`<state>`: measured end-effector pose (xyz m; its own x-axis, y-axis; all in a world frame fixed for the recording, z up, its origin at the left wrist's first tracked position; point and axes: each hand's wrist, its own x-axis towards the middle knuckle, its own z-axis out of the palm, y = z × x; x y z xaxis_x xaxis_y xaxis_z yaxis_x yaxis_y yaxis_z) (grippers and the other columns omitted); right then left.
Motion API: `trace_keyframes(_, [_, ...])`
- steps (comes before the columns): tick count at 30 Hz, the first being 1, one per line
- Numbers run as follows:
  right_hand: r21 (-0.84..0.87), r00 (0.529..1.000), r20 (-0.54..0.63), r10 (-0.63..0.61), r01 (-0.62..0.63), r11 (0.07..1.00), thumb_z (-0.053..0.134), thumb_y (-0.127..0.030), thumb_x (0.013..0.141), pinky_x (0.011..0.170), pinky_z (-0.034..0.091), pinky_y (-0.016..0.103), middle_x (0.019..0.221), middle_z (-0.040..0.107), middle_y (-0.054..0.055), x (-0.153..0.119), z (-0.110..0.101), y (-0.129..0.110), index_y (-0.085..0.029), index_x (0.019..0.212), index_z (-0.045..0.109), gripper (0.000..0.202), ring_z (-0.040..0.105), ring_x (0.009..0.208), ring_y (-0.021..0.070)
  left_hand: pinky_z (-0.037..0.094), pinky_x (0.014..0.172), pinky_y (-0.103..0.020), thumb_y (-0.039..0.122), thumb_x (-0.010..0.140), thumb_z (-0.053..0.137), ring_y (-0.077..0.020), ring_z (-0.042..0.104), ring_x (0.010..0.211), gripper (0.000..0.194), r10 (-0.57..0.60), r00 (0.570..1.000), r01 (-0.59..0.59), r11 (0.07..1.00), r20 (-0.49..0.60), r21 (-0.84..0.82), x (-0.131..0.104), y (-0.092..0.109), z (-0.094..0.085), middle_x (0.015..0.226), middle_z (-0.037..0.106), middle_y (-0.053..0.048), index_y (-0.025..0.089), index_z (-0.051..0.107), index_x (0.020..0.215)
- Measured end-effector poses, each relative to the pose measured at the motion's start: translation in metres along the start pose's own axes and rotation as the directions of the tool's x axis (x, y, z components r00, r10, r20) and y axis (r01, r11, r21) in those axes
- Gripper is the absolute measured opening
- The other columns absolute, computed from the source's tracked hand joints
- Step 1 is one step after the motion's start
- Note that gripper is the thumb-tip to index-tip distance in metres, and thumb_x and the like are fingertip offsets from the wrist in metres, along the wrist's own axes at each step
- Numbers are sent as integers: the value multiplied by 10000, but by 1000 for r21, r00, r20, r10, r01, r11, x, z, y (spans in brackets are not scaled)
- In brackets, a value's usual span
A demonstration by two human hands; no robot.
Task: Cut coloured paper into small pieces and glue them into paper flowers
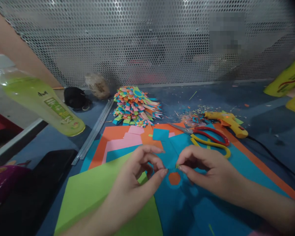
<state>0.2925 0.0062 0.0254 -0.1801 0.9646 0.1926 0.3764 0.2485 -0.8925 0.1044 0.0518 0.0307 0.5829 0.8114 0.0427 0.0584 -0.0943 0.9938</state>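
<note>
My right hand (204, 164) pinches a tiny green paper piece (177, 166) between thumb and fingertips. Facing it across a small gap, my left hand (142, 177) is closed in a loose pinch, thumb against a bent finger and another finger held out above. Whatever those left fingertips may hold is too small to make out. Just below and between the hands lies an orange paper disc (174, 178) with a blue rim. Blue paper sheets (174, 209) spread underneath, and a light green sheet (88, 193) extends under my left forearm.
Open scissors (204, 135) and a yellow glue gun (227, 121) with a black cord lie beyond my right hand. Behind stands a pile of colourful folded paper pieces (136, 106). Clear glue sticks (92, 131), a drink bottle (41, 98) and a black phone (36, 193) are at left.
</note>
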Motion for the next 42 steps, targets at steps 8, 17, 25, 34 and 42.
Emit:
trace_keyframes(8, [46, 999, -42, -4, 6, 999, 518, -126, 815, 477, 418, 149, 675, 543, -38, -2, -3, -2, -217, 788, 526, 96, 514, 552, 66, 389, 603, -187, 283, 853, 549, -87, 496, 709, 142, 23, 997, -26, 999, -77, -39, 1, 2, -4, 763, 517, 30, 256, 545, 992])
trace_keyframes(17, [144, 995, -78, 67, -55, 988, 525, -158, 828, 426, 379, 158, 622, 490, -57, -2, -2, -4, -210, 768, 511, 81, 453, 469, 49, 403, 605, -230, 226, 788, 621, -110, 549, 674, 289, -90, 994, 94, 994, 62, -54, 1, -2, 2, 726, 576, 37, 244, 478, 1038])
trace_keyframes(25, [-53, 991, -86, 104, -109, 993, 464, -225, 866, 451, 361, 185, 633, 509, -34, -2, -7, -4, -207, 779, 529, 110, 485, 556, 91, 376, 523, -174, 212, 726, 685, -78, 543, 592, 348, -218, 975, 221, 949, 39, -223, 7, -2, 1, 634, 599, 54, 209, 458, 989])
trace_keyframes(34, [-66, 998, 0, -65, 65, 996, 492, -151, 849, 752, 453, 232, 831, 631, 17, 4, -12, -7, -184, 806, 642, 159, 583, 817, 124, 387, 516, -180, 212, 675, 716, -67, 527, 530, 463, -287, 951, 305, 932, 116, -194, 4, -6, 4, 596, 610, 74, 220, 417, 1029])
trace_keyframes(42, [-96, 995, 88, -56, 65, 993, 599, -149, 782, 696, 444, 217, 783, 603, 10, 1, -12, -9, -167, 697, 586, 88, 567, 742, 109, 405, 513, -193, 121, 670, 650, -87, 555, 562, 446, -341, 919, 361, 929, 200, -76, 2, -7, 10, 639, 619, 68, 231, 411, 1030])
